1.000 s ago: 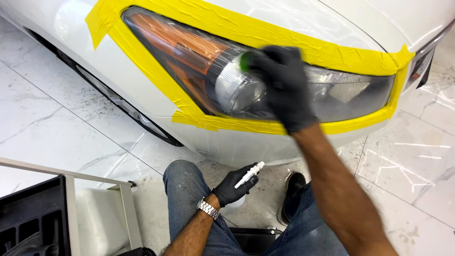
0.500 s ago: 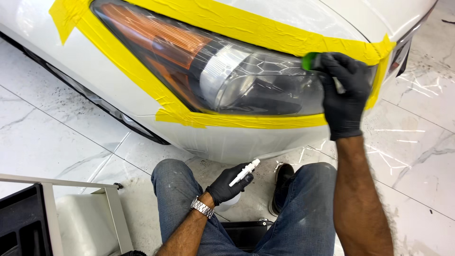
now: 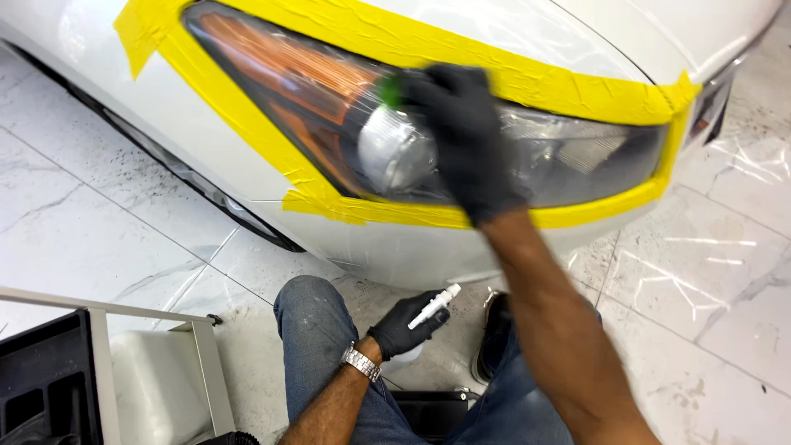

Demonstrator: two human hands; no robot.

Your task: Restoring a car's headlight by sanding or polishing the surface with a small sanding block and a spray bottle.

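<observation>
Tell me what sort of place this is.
Probably a car detailing shop: a white car stands on a glossy marble-tile floor, its headlight masked with yellow tape, and a gloved right hand rubs the lens.

By the one taped headlight (image 3: 527,156): two black-gloved hands, one green pad (image 3: 390,89), one white spray bottle (image 3: 432,308), one wristwatch (image 3: 361,363).
</observation>
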